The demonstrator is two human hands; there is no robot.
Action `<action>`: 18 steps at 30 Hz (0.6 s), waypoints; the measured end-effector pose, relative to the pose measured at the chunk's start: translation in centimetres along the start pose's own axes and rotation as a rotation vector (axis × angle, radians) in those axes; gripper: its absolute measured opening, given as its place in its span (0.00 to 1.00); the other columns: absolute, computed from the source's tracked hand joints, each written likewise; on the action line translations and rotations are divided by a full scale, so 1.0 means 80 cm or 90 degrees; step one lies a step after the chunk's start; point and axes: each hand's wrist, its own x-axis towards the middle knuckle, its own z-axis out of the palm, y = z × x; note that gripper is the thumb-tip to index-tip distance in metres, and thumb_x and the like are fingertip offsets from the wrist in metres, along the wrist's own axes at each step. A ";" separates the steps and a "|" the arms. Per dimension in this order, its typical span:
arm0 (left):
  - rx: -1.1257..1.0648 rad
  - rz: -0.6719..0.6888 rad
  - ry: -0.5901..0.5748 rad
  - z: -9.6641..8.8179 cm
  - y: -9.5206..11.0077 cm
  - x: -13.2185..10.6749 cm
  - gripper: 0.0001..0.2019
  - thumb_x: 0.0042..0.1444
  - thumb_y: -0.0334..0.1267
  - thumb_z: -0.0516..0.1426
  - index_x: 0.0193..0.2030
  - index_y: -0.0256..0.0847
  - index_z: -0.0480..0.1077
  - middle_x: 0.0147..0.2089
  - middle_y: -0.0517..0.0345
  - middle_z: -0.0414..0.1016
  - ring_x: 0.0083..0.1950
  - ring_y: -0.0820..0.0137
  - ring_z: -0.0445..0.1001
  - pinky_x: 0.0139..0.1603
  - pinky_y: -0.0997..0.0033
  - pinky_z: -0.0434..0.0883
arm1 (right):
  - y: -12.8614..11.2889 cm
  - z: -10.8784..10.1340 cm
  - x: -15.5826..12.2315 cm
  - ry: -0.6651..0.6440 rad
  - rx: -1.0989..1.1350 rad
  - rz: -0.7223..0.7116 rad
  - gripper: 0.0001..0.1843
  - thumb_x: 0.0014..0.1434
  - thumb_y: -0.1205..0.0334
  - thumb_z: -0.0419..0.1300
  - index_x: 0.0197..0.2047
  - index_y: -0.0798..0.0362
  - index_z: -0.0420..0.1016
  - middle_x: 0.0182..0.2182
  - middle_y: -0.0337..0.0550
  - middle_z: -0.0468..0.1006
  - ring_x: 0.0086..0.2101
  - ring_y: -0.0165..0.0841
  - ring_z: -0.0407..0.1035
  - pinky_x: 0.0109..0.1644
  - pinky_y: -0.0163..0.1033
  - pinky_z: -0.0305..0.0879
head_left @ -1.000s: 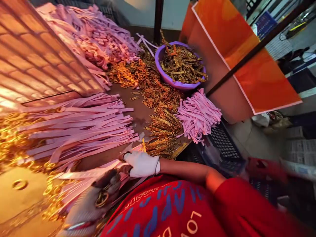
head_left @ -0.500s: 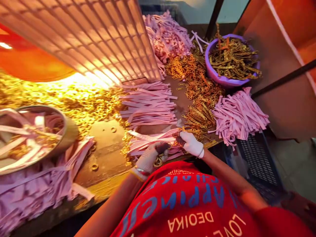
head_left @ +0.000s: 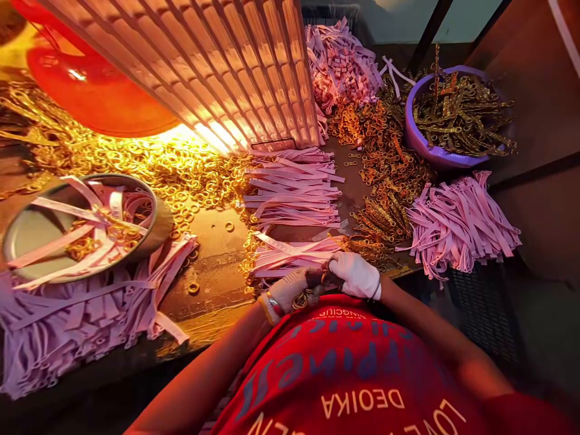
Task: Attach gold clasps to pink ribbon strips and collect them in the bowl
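Observation:
My left hand (head_left: 287, 293), in a white glove with dark fingertips, is closed on several gold rings (head_left: 300, 300) that show beneath its fingers. Against its fingertips is my right hand (head_left: 356, 275), also gloved, with its fingers pinched together. Whatever sits between the two sets of fingertips is too small and dark to make out. Both hands are held close to the red shirt, at the table's front edge. Just beyond them lies a bundle of pink straps (head_left: 290, 254), and a larger row of pink straps (head_left: 294, 187) is spread farther back.
Gold rings (head_left: 194, 175) are heaped under a lamp (head_left: 104, 96) beside a ribbed panel (head_left: 217, 66). To the left, a metal bowl (head_left: 31, 241) holds straps and rings. On the right are gold chain pieces (head_left: 380, 217), a purple basin (head_left: 419, 136) and a strap pile (head_left: 466, 223).
My right hand has come in from the strap bundle to meet my left fingertips. The left hand keeps its rings. The whole view has shifted, so the table things appear farther right.

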 end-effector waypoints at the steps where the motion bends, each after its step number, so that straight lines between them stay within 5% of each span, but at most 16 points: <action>1: 0.009 0.016 0.008 0.000 0.000 0.000 0.17 0.45 0.45 0.69 0.25 0.37 0.68 0.19 0.62 0.66 0.18 0.79 0.60 0.18 0.79 0.57 | -0.001 -0.003 -0.001 -0.016 -0.016 0.011 0.13 0.60 0.58 0.61 0.45 0.56 0.75 0.41 0.53 0.77 0.38 0.39 0.70 0.42 0.40 0.63; 8: 0.194 0.161 0.035 0.002 0.008 -0.008 0.15 0.51 0.46 0.66 0.29 0.37 0.69 0.20 0.60 0.69 0.16 0.78 0.62 0.16 0.79 0.55 | -0.013 -0.010 0.006 -0.037 0.002 0.110 0.10 0.58 0.57 0.61 0.40 0.53 0.78 0.38 0.47 0.81 0.37 0.38 0.72 0.40 0.39 0.61; 12: 0.133 0.189 0.088 0.004 0.008 -0.004 0.15 0.51 0.44 0.66 0.26 0.38 0.66 0.18 0.62 0.67 0.16 0.78 0.61 0.17 0.80 0.56 | -0.021 -0.014 0.018 -0.025 -0.003 0.137 0.14 0.56 0.61 0.61 0.45 0.55 0.78 0.42 0.51 0.81 0.40 0.40 0.72 0.43 0.40 0.63; 18: -0.054 0.113 0.105 -0.006 -0.006 0.019 0.15 0.45 0.41 0.68 0.28 0.37 0.67 0.21 0.62 0.67 0.20 0.78 0.63 0.21 0.80 0.60 | -0.031 -0.020 0.025 -0.099 -0.002 0.148 0.15 0.58 0.55 0.60 0.45 0.54 0.78 0.42 0.51 0.82 0.40 0.43 0.75 0.41 0.41 0.64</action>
